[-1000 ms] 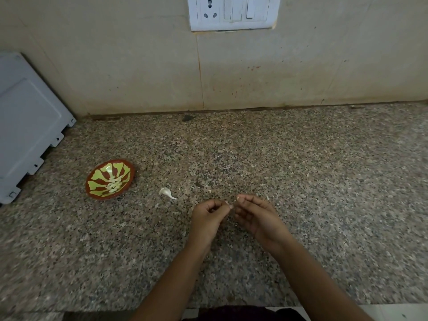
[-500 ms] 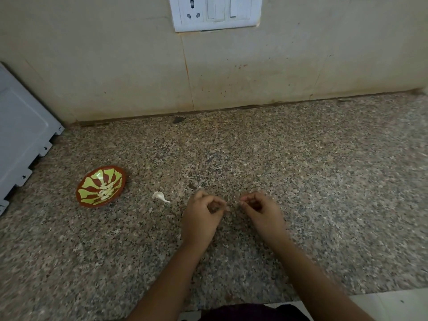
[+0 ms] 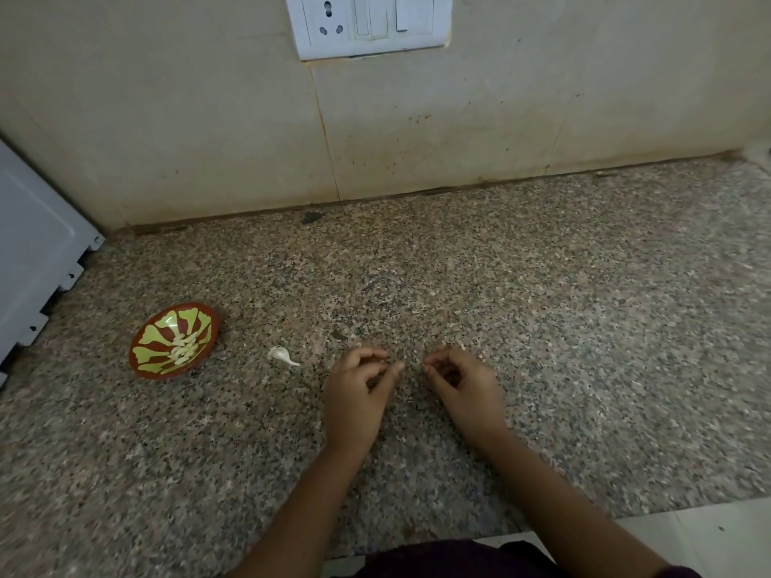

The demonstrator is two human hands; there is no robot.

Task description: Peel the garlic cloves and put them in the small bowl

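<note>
A small red-brown bowl (image 3: 155, 336) with a yellow-green pattern sits on the granite counter at the left, with several peeled garlic cloves (image 3: 184, 349) inside. A white garlic piece with a thin tail (image 3: 282, 355) lies on the counter between the bowl and my hands. My left hand (image 3: 358, 394) and my right hand (image 3: 465, 387) hover just above the counter, a small gap between their fingertips. Both have the fingers curled in toward the thumb. Anything held inside them is hidden.
A white appliance panel (image 3: 33, 252) leans at the far left beside the bowl. The tiled wall with a switch and socket plate (image 3: 367, 22) rises behind. The counter's front edge (image 3: 626, 511) runs near my body at the lower right.
A second ago my fingertips met on a small pale piece. Since then my hands have drawn apart and lowered toward the counter. The bowl and the loose garlic piece have not moved.
</note>
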